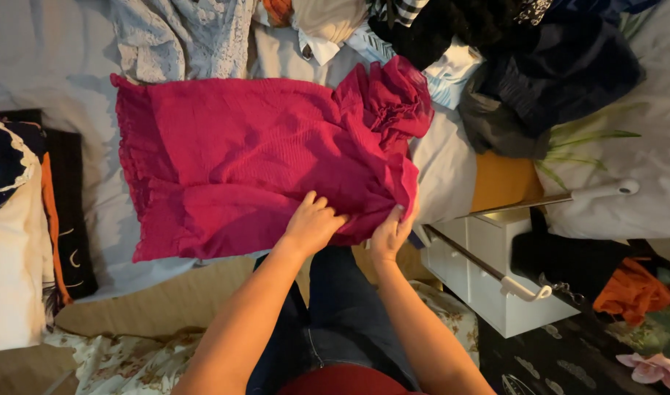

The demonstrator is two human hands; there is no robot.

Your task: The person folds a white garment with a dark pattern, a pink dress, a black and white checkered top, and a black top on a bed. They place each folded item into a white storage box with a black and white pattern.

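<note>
The magenta garment (pixel 254 161) lies spread flat on the bed (pixel 50 66), its frilled hem to the left and its gathered, ruffled end bunched at upper right. Both hands work the near edge. The left hand (pixel 313 223) rests palm-down on the cloth with fingers curled loosely, pressing rather than clasping. The right hand (pixel 392 232) pinches the lower right corner of the fabric between thumb and fingers, closed on it.

Judged from its drape and fine crinkle, the garment is light, thin and fully limp, with no stiffness of its own; it should slide easily over the sheet and crease wherever it is lifted. The hems and corners offer the surest hold. A heap of mixed clothes (pixel 496 66) lies beyond it at upper right, touching the ruffled end. A white drawer unit (pixel 488 271) stands beside the bed, at right.
</note>
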